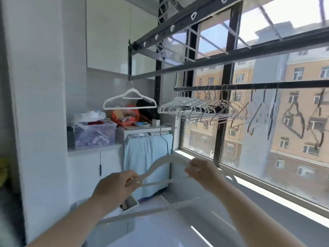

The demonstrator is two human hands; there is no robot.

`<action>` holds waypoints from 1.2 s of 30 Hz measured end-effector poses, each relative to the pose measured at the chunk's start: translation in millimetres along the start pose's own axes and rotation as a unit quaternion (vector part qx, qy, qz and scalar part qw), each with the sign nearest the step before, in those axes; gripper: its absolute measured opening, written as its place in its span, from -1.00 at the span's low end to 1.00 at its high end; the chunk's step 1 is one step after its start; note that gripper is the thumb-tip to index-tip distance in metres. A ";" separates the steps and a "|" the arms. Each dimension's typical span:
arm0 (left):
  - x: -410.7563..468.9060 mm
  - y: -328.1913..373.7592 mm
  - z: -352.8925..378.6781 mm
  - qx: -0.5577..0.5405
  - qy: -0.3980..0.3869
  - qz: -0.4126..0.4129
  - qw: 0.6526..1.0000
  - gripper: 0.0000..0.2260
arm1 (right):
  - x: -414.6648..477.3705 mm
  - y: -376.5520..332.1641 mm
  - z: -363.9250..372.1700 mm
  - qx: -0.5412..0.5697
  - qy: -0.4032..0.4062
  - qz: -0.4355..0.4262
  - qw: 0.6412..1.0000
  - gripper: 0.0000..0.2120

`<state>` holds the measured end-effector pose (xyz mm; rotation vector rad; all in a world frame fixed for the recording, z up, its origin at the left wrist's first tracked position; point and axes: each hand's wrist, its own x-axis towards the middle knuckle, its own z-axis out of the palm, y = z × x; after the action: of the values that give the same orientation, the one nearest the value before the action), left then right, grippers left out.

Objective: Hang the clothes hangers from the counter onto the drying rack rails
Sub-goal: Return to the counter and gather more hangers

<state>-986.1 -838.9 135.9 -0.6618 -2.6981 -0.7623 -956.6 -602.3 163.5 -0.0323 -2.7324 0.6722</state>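
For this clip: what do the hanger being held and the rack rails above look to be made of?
Held hanger: white, matte body, likely plastic or flocked; no shine shows; thin grey wire hook, probably metal. Rack rail: dark, straight, smooth bar with faint sheen, probably painted or anodised metal.

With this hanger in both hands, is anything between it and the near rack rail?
Nothing visible. Open air separates the held hanger from the near rail. One white hanger hangs at that rail's left end, so aim right of it.
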 end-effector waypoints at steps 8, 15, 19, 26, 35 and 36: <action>144.4 -47.4 -39.8 0.097 0.070 -0.026 0.992 -0.74 | 182.7 -20.8 8.0 -0.025 0.059 -0.086 0.994 -0.74; 258.2 -98.2 -69.8 0.047 0.152 -0.063 0.985 -0.67 | 299.6 -72.3 -41.4 -0.223 0.220 -0.199 0.929 -0.67; 318.1 -118.1 -85.0 0.066 0.188 -0.053 0.979 -0.65 | 349.4 -106.6 -54.9 -0.387 0.309 -0.215 0.842 -0.63; 417.4 -144.3 -110.6 0.031 0.176 -0.011 0.984 -0.74 | 415.2 -151.9 -70.7 -0.543 0.300 -0.069 0.781 -0.59; 492.6 -176.4 -105.0 -0.012 0.138 0.024 0.990 -0.81 | 441.1 -148.1 -56.7 -0.564 0.335 -0.021 0.755 -0.78; 496.9 -178.3 -102.0 -0.017 0.133 0.028 0.991 -0.81 | 442.2 -148.1 -56.0 -0.566 0.336 -0.017 0.753 -0.78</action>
<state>-1489.8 -853.6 323.5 -0.5954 -2.4210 -0.8216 -1349.3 -665.3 413.5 -0.4071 -1.9848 -0.9216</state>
